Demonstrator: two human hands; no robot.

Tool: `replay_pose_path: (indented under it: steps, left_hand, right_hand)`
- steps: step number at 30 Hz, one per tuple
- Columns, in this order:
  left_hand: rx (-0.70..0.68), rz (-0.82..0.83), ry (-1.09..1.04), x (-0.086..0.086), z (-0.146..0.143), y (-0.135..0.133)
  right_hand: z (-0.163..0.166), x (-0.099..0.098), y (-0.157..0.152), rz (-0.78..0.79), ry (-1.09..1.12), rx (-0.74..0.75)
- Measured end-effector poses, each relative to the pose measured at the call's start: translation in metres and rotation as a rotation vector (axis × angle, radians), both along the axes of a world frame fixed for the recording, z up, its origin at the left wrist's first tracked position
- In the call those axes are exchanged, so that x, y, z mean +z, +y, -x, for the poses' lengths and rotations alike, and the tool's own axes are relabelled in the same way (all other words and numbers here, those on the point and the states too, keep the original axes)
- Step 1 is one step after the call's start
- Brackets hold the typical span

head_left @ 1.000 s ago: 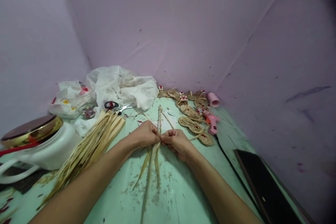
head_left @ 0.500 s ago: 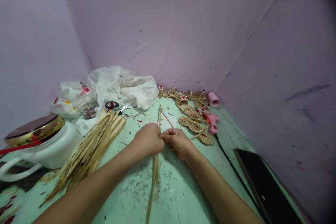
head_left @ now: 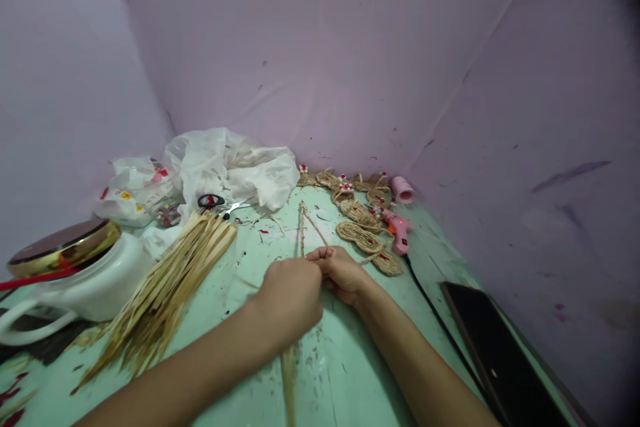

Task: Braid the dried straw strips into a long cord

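A thin twisted straw cord [head_left: 302, 230] runs up the middle of the table, bends back at its far end and comes down again toward my fingers. My right hand [head_left: 341, 273] is closed, pinching the cord between thumb and forefinger. Right beside it, my left hand [head_left: 293, 295] is curled into a fist around the straw strips, and its grip is partly hidden behind the knuckles. Below the fist hang loose ends of the straw strips [head_left: 289, 380], blurred by motion. To the right lie straw-cord soles [head_left: 359, 236], coiled in figure-eight shapes, some with red and white beads.
At left, a bundle of dry straw strips [head_left: 165, 287] lies by scissors [head_left: 227, 207] and a white teapot [head_left: 107, 280]. White plastic bags [head_left: 230, 167] sit against the wall. On the right are a pink glue gun [head_left: 400, 232], its black cord, a pink spool [head_left: 403, 190] and a dark phone [head_left: 495, 347].
My left hand has come down toward me and slightly right, turning at the wrist, along the straw strips. The right hand keeps its pinch at nearly the same place.
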State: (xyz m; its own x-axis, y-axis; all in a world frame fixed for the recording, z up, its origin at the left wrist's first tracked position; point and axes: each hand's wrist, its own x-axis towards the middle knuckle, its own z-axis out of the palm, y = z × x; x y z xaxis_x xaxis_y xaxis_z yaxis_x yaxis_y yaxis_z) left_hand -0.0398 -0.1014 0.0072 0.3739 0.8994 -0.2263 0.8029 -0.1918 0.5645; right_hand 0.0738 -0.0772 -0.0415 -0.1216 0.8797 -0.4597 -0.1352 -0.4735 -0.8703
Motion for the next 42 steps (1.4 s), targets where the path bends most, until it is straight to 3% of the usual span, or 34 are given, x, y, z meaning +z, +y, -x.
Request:
replay_pose_path:
  steps: [4,5,7,9,11,15,28,32,35,38,42]
  left_hand:
    - [0.174,-0.183,-0.018,0.019,0.028,0.023]
    - [0.230,-0.147,-0.088,0.018,0.033,0.027]
    - [0.283,0.076,-0.222,0.008,0.038,0.032]
    - [0.291,0.302,-0.318,-0.006,0.038,0.033]
    - [0.299,0.420,-0.390,-0.018,0.036,0.032]
    - [0.306,0.397,-0.446,-0.031,0.031,0.030]
    - [0.181,0.327,-0.358,-0.025,0.036,0.036]
    - [0.328,0.401,-0.509,-0.020,0.033,0.040]
    - [0.283,0.563,-0.624,-0.024,0.029,0.042]
    - [0.275,0.628,-0.594,-0.030,0.025,0.043]
    - [0.333,0.491,-0.450,-0.036,0.022,0.042]
  right_hand:
    - [-0.002,0.004,0.000,0.041,0.056,0.043]
    - [-0.002,0.005,0.000,0.049,0.069,0.040]
    - [-0.002,0.006,0.000,0.059,0.087,0.034]
    - [-0.002,0.006,0.000,0.057,0.087,0.035]
    - [-0.002,0.005,0.000,0.046,0.069,0.037]
    - [-0.002,0.003,0.001,0.031,0.056,0.045]
    - [0.000,0.008,-0.001,0.040,0.061,0.053]
    - [-0.001,0.007,-0.001,0.039,0.098,0.051]
    - [-0.002,0.007,-0.001,-0.006,0.125,0.072]
    - [-0.002,0.002,0.000,-0.094,0.002,0.106]
    - [0.000,-0.005,0.003,-0.264,-0.429,0.148]
